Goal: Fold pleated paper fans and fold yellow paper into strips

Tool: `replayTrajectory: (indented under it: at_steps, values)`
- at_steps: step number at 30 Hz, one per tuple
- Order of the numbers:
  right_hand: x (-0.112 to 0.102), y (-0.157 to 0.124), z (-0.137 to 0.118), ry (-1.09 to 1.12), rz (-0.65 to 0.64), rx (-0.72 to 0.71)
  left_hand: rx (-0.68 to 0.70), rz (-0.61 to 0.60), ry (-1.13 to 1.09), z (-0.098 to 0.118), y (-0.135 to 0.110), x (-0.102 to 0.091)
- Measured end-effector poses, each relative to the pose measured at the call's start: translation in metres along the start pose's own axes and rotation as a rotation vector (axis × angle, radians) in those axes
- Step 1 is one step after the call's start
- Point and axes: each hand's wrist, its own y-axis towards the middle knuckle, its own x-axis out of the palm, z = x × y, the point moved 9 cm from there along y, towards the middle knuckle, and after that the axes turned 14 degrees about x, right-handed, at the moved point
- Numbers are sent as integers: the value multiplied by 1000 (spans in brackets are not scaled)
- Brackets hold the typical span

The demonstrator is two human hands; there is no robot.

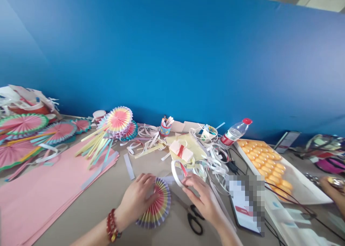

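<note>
My left hand [138,197], a red bead bracelet on its wrist, rests over the left edge of a round pleated paper fan [157,212] in purple, yellow and pink. Its thumb lies on the pleats and its fingers curl at the rim. My right hand [201,195] grips a white roll of double-sided tape [175,170], tilted up above the table to the fan's upper right. Black-handled scissors [194,222] lie between the fan and my right forearm; part of their blades is blurred.
Pink paper sheets [51,177] and finished fans [118,120] lie left. Behind are paper scraps [148,134], a pen cup [165,128] and a bottle [235,131]. To the right are a phone [241,206], a tray of orange pieces [304,183] and another person's hand [332,192].
</note>
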Motion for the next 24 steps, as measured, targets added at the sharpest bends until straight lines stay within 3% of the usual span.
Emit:
replayTrajectory:
  at_steps: [7,10,13,16,19,21,24]
  values:
    - [5,6,-11,192,-111,111,212,135,11,48,17,-62]
    - [10,8,-23,268,-135,102,375,111,9,76,32,-72]
    - [13,9,-32,316,-137,95,502,54,3,89,45,-69]
    - [13,9,-34,371,-142,84,565,73,-104,87,54,-71]
    - [14,11,-34,455,-186,80,540,140,-232,76,59,-78]
    - [12,12,-36,446,-176,75,474,181,-281,69,59,-81]
    - [3,15,-44,351,-51,4,322,299,-301,58,53,-85]
